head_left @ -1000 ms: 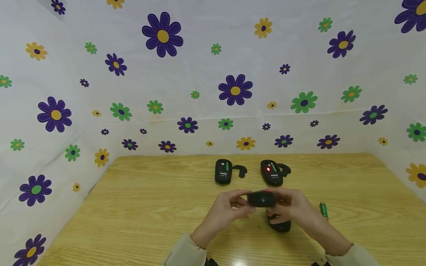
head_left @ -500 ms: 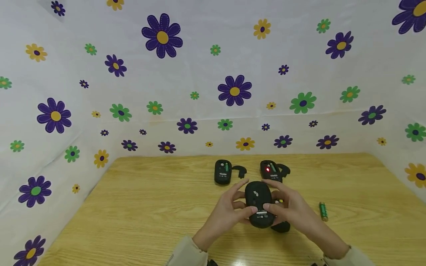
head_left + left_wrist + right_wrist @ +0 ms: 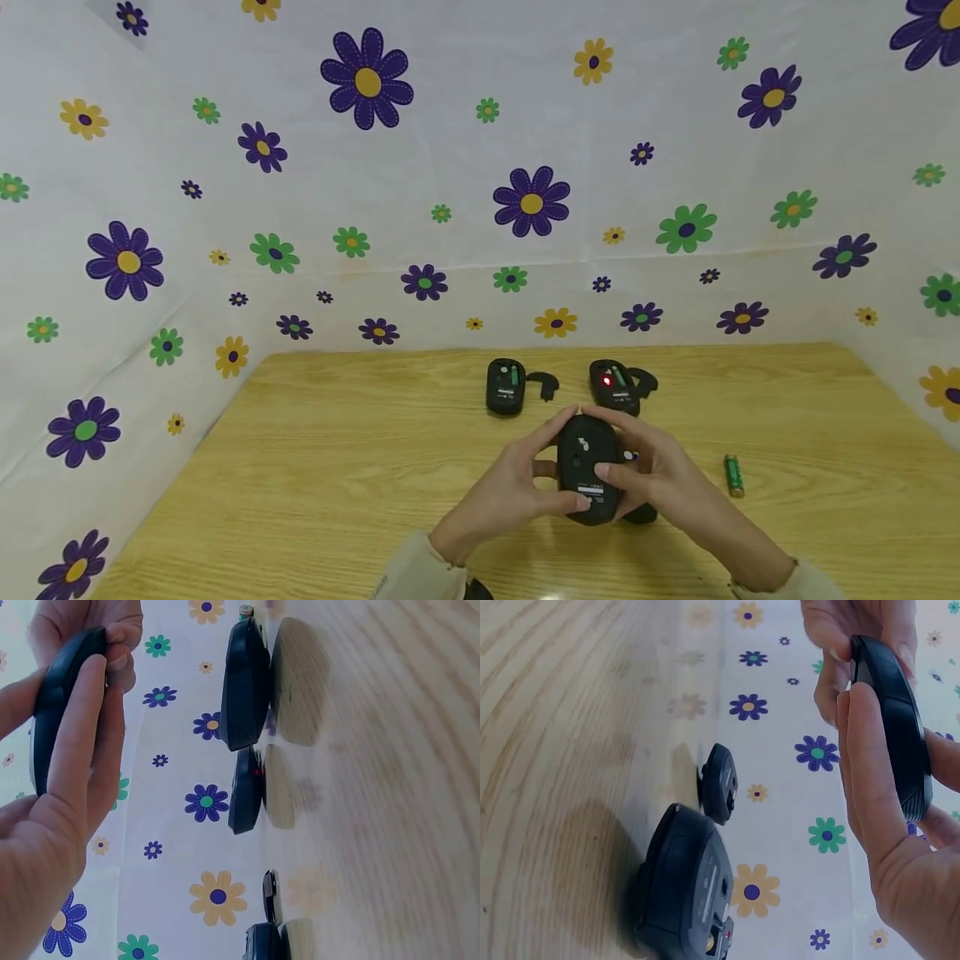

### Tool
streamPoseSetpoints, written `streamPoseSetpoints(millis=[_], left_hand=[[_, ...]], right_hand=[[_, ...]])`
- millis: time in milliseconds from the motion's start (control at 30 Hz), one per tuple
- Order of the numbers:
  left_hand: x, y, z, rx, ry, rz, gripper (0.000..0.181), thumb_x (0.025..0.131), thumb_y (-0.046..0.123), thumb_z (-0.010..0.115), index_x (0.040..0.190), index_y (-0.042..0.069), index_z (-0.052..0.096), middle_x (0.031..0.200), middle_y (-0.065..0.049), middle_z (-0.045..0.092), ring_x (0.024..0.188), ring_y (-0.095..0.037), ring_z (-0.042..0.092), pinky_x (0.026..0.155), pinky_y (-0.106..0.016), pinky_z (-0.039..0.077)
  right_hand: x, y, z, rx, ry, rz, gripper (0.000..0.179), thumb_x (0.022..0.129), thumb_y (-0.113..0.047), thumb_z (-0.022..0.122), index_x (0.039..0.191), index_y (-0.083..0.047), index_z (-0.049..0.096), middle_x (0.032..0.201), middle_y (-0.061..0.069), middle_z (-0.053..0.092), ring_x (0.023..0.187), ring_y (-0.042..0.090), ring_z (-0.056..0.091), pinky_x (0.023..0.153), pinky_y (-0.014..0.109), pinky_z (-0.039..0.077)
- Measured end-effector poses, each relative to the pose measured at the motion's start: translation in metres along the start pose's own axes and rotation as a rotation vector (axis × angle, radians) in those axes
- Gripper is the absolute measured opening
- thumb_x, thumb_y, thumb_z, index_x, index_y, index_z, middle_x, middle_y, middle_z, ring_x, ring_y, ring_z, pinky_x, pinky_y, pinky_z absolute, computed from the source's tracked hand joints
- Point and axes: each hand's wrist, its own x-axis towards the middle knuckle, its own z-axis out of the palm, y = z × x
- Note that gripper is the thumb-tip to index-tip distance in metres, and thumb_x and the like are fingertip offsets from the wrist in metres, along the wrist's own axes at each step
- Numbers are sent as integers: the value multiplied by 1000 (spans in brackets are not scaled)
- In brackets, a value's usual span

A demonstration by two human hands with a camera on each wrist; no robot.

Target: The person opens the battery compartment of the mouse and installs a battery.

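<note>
Both hands hold a black computer mouse [image 3: 579,479] above the table, its underside with a white label turned toward the head camera. The left hand [image 3: 513,483] grips its left side, thumb pressed on the underside near the lower end. From the other side the right hand [image 3: 663,479] grips it, its thumb on the underside around mid-length. Long fingers meet at the far end. Both wrist views show the held mouse [image 3: 64,694] edge-on between the fingers. Another mouse [image 3: 640,514] lies on the table, mostly hidden by the right hand; its battery compartment [image 3: 714,941] is uncovered.
Toward the back lie two upturned mice, a left one [image 3: 506,400] and a right one [image 3: 617,400] with a red light lit. Each has a green battery inside and a curved black cover [image 3: 546,383] alongside. A loose green battery [image 3: 733,476] lies to the right.
The held mouse was edge-on to the head camera and has been tilted so its underside faces up toward it. The left thumb has slid to the mouse's lower end.
</note>
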Motion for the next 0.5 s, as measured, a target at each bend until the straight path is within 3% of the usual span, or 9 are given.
streamPoseSetpoints(millis=[167, 500], left_hand=[[2, 0, 3, -15, 14, -14, 89, 88, -8, 72, 160, 27, 31, 161, -3, 32, 107, -18, 67, 79, -32, 62], [1, -1, 4, -35, 21, -27, 89, 87, -10, 72, 160, 25, 34, 157, -3, 37, 104, -20, 68, 79, -34, 62]], right_hand=[[-1, -2, 0, -4, 3, 3, 62, 99, 4, 58, 155, 5, 29, 130, 38, 49, 95, 37, 72, 62, 50, 62], [-1, -3, 1, -24, 0, 29, 61, 99, 3, 59, 154, 3, 31, 129, 38, 48, 99, 41, 68, 61, 49, 63]])
